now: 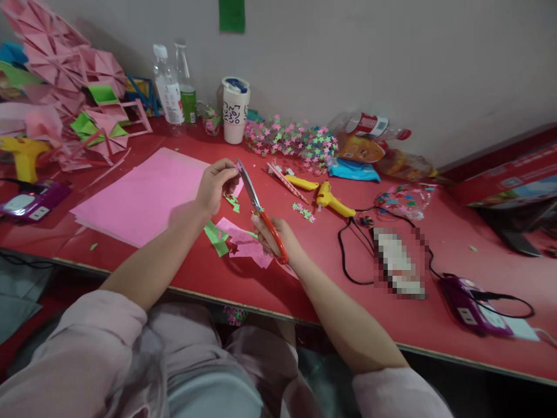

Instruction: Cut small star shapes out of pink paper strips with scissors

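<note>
My right hand (276,235) is closed round the orange-red handles of a pair of scissors (250,187), whose blades point up and away to the left. At the blade tips, my left hand (216,184) pinches a small piece of pink paper (238,166). Below the hands lie pink paper scraps (243,241) and a green paper scrap (216,238) with cut edges. A stack of pink paper sheets (139,197) rests to the left, partly behind my left forearm. Small cut stars (303,212) lie right of the scissors.
A yellow glue gun (333,200) with a black cord and a yellow cutter (301,183) lie right of centre. Behind stand bottles (169,87), a white cup (235,110) and a bag of paper stars (291,139). Purple power strips (472,305) sit right and left.
</note>
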Demonstrator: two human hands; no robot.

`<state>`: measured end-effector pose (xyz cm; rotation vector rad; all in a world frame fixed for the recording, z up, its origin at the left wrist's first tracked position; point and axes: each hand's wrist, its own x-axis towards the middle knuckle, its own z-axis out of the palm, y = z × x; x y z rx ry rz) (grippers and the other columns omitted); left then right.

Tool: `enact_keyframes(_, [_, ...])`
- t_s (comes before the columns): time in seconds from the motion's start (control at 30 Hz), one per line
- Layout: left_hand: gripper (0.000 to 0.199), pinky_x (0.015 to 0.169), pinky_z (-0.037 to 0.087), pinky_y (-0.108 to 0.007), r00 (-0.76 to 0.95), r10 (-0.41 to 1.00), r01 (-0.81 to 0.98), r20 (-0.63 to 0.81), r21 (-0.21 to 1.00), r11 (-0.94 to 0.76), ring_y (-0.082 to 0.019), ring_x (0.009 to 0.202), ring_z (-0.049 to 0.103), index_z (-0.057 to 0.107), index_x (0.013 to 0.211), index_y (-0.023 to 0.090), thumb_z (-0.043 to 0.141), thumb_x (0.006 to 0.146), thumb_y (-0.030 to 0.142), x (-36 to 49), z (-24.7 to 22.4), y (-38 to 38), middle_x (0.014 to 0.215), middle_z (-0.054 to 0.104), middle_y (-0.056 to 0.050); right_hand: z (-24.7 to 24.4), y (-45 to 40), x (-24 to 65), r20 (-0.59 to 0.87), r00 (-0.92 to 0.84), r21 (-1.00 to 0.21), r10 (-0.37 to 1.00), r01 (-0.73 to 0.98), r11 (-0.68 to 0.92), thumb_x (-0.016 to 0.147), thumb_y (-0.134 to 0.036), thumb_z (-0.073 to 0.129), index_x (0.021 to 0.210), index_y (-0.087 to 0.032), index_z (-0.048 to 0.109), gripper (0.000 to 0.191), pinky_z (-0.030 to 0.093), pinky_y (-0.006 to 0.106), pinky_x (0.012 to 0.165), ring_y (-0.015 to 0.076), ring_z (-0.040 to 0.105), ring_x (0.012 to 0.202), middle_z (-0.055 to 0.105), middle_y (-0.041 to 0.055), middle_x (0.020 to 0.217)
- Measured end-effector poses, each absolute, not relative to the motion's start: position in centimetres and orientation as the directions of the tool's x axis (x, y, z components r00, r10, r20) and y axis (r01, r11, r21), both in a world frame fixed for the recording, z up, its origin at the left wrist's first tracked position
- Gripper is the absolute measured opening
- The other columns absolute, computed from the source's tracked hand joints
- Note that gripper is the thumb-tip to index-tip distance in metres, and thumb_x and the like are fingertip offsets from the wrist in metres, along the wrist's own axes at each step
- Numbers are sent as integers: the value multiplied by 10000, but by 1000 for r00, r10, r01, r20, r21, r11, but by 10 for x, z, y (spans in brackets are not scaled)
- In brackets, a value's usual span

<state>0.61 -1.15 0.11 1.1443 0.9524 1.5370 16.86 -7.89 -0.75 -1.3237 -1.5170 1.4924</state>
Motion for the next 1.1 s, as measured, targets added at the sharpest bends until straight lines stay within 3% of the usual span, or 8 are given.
enact_keyframes(0.17, [95, 391, 272, -182, -87, 977, -146, 193, 968, -205, -33, 398, 390, 457, 621, 185, 500, 695, 225, 2, -2, -8, 513, 484, 60, -7, -71, 172, -138, -208, -986, 968, 123, -114, 791, -588, 531, 664, -196, 432, 424, 313, 192, 314, 41, 292, 266, 331, -104, 383])
enact_keyframes(0.3, [144, 476, 306, -216, 155, 975, 275, 158, 941, -197, -63, 461, 400, 461, 600, 180, 453, 728, 248, 4, -10, -8, 520, 446, 44, -7, -59, 179, -93, -105, -995, 990, 51, -88, 787, -597, 526, 643, -203, 411, 435, 298, 194, 296, 42, 279, 257, 304, -110, 379])
enact_keyframes(0.37, [145, 565, 333, -246, 346, 923, 583, 166, 733, -350, -98, 578, 462, 492, 629, 178, 458, 739, 266, 8, -16, -10, 600, 516, 12, -6, -56, 181, -89, -97, -996, 991, 36, -86, 801, -590, 510, 650, -206, 416, 423, 341, 204, 311, 50, 290, 254, 301, -112, 371])
enact_keyframes(0.43, [167, 626, 347, -282, 506, 857, 738, 101, 464, -490, -150, 710, 534, 538, 701, 174, 401, 766, 243, 14, -20, -13, 771, 615, -48, -6, -55, 181, -95, -92, -995, 991, 29, -93, 799, -580, 518, 653, -209, 416, 412, 352, 208, 312, 55, 301, 252, 309, -111, 366])
enact_keyframes(0.6, [278, 662, 364, -301, 608, 794, 769, 8, 241, -591, -198, 851, 596, 598, 831, 164, 328, 813, 229, 20, -25, -15, 958, 655, -101, -9, -56, 177, -142, -107, -990, 984, 41, -138, 731, -585, 607, 616, -216, 384, 446, 321, 210, 293, 57, 304, 247, 300, -112, 348])
enact_keyframes(0.87, [261, 572, 284, -292, 641, 767, 764, 23, 70, -641, -156, 706, 561, 618, 788, 173, 369, 807, 249, 21, -33, -17, 912, 653, -73, -13, -55, 176, -116, -145, -991, 983, 79, -106, 700, -583, 648, 631, -214, 381, 460, 269, 209, 299, 53, 315, 270, 328, -107, 368])
enact_keyframes(0.97, [263, 570, 277, -289, 607, 791, 785, 72, 97, -611, -163, 712, 547, 609, 821, 160, 403, 810, 322, 20, -30, -17, 904, 638, -88, -11, -56, 176, -109, -133, -992, 985, 76, -100, 710, -585, 637, 624, -215, 382, 457, 292, 211, 303, 57, 322, 269, 328, -105, 363])
enact_keyframes(1.1, [260, 601, 340, -250, 570, 814, 702, 107, 452, -550, -115, 647, 496, 574, 778, 163, 513, 764, 415, 18, -19, -21, 749, 574, -22, -8, -56, 177, -66, -91, -995, 994, 83, -59, 722, -593, 616, 611, -210, 400, 454, 294, 209, 298, 56, 314, 267, 320, -101, 364])
